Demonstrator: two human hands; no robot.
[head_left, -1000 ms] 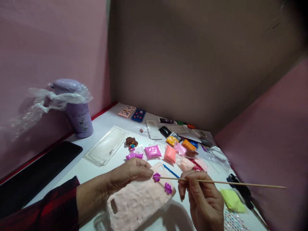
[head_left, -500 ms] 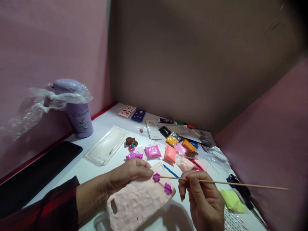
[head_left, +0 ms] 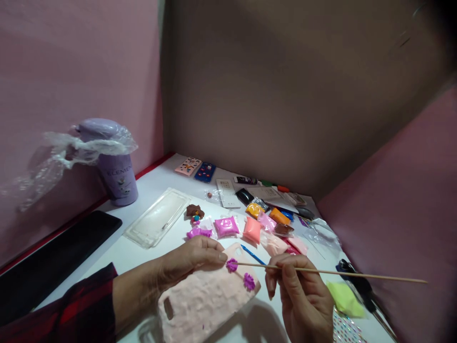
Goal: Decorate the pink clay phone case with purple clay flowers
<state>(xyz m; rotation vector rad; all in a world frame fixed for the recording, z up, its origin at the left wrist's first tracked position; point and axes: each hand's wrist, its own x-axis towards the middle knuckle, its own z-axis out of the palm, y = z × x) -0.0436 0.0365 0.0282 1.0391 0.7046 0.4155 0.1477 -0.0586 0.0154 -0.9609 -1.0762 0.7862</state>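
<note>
A phone case covered in pale pink clay (head_left: 205,300) lies on the white table (head_left: 157,181) in front of me. My left hand (head_left: 185,261) rests on its upper edge, fingers pressed down, fingertip next to a small magenta clay flower (head_left: 232,265). A second magenta flower (head_left: 249,281) sits a little lower right on the case. My right hand (head_left: 303,297) pinches a long thin wooden skewer (head_left: 339,273), held nearly level, with its tip touching the first flower.
Behind the case lie several small bags of coloured clay (head_left: 226,226), a blue tool (head_left: 253,254), a clear plastic tray (head_left: 157,216) and brown clay bits (head_left: 195,210). A lilac cup with plastic wrap (head_left: 117,176) stands left, a black pad (head_left: 53,259) nearer. Green clay (head_left: 344,297) and scissors (head_left: 360,283) lie right.
Almost nothing differs. The skewer's tip stays at the upper flower and both hands hold their places, with only a slight shift of the view.
</note>
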